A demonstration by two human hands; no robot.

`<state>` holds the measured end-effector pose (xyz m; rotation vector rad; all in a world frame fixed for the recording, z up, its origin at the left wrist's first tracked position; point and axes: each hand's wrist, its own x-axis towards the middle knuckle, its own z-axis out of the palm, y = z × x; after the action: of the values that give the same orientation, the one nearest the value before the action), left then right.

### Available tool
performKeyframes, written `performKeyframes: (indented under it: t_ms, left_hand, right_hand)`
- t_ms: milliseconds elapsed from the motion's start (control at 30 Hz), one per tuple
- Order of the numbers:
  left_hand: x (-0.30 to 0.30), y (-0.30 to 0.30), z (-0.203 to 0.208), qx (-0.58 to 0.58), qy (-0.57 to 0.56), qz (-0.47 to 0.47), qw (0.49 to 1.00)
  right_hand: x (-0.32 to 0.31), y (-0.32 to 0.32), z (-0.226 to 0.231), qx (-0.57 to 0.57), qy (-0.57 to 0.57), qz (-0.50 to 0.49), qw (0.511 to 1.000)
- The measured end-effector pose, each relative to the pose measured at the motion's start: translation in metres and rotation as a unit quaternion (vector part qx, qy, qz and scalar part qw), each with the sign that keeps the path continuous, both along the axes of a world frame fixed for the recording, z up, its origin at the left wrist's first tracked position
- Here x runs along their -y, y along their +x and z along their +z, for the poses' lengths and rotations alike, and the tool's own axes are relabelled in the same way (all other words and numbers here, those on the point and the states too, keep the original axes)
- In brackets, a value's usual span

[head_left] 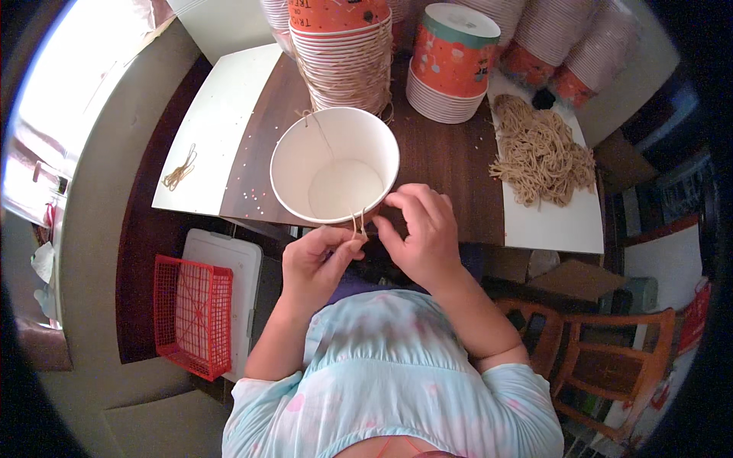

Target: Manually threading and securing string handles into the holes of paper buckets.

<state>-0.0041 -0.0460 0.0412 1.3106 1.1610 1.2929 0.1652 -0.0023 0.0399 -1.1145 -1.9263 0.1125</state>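
A round paper bucket [294, 164] with a white inside stands at the table's near edge, its mouth tilted toward me. A tan cord [363, 221] loops over its near rim, and another piece of cord is knotted through the far rim, its tail hanging inside. My left hand [317, 259] pinches the near cord between thumb and fingers, just below the rim. Against the bucket's near right side is my right hand [424, 237], with bent fingers at the wall and the thumb toward the cord. Whatever lies between its fingertips is hidden.
Behind the bucket rises a tall stack of orange-printed buckets [343, 69] with cords hanging. A shorter stack [450, 69] stands to its right. Cut cords are heaped [542, 153] on the right white board; a small bundle [179, 168] lies left. A red basket [195, 317] sits below left.
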Motion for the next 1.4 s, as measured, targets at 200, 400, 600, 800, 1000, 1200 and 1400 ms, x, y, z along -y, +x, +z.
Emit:
performKeyframes:
  t_ms: [200, 400, 600, 800, 1000, 1200, 1400]
  left_hand:
    - [-0.001, -0.006, 0.017, -0.207, 0.256, 0.028, 0.944]
    - [0.007, -0.005, 0.03, -0.18, 0.258, 0.043, 0.948]
    - [0.014, -0.01, 0.04, 0.065, 0.257, -0.033, 0.964]
    - [0.012, -0.008, 0.041, 0.188, 0.216, -0.063, 0.956]
    - [0.001, -0.01, 0.028, 0.308, 0.145, -0.041, 0.939]
    - [-0.016, -0.025, 0.018, 0.279, 0.128, -0.121, 0.944]
    - [-0.025, -0.024, 0.025, 0.129, 0.204, -0.287, 0.927]
  right_hand:
    - [0.009, -0.001, 0.008, 0.002, 0.067, 0.15, 0.986]
    - [0.005, -0.016, -0.001, -0.095, 0.112, 0.187, 0.971]
    - [0.002, -0.013, -0.002, -0.121, 0.069, 0.195, 0.971]
    - [-0.004, -0.002, 0.007, -0.073, 0.01, 0.204, 0.976]
    - [-0.011, 0.01, 0.019, -0.022, 0.06, 0.182, 0.981]
    - [-0.031, 0.03, 0.063, 0.055, -0.056, 0.07, 0.994]
    - [-0.14, -0.015, 0.077, 0.295, -0.117, 0.041, 0.948]
